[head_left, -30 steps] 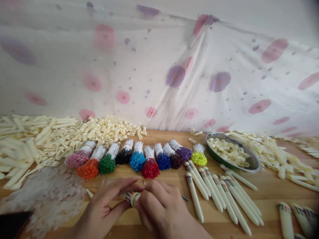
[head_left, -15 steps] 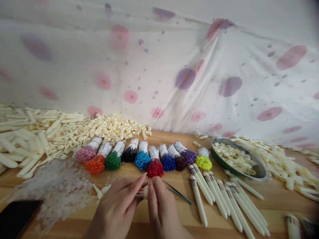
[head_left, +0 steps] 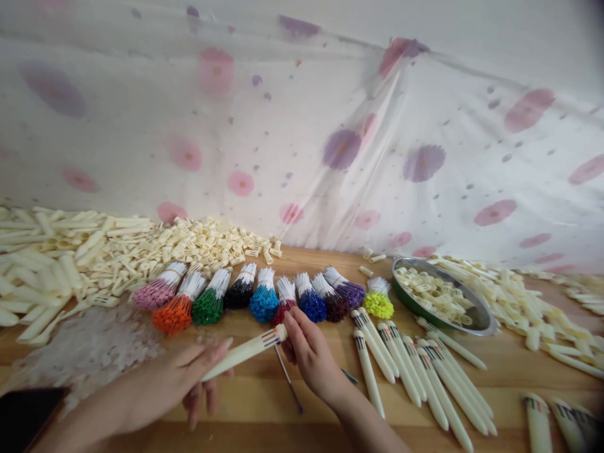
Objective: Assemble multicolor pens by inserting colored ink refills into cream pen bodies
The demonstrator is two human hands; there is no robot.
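A cream multicolour pen (head_left: 245, 353), with coloured sliders near its top, is held slanted above the table. My right hand (head_left: 309, 355) is closed around its top end. My left hand (head_left: 189, 371) is at the lower end, the barrel passing between its thumb side and its lower fingers; those fingers are slightly blurred. Below the pen is a thin light rod with a purple end (head_left: 293, 390). The tip of the tweezers (head_left: 349, 376) shows beside my right wrist, the rest hidden. Behind my right hand, a red refill bundle (head_left: 282, 308) is partly covered.
Bundles of refills, such as the orange one (head_left: 173, 313), stand in a row. Finished-looking pens (head_left: 425, 371) lie to the right, near a metal bowl (head_left: 486, 324) of cream parts. Cream parts (head_left: 198, 242), clear plastic bits (head_left: 101, 340) and a dark phone-like slab (head_left: 31, 412) are left.
My hands have moved apart, and the pen between them now shows a long barrel. My left hand has shifted left. The purple-ended rod has come into sight; the tweezers are mostly covered.
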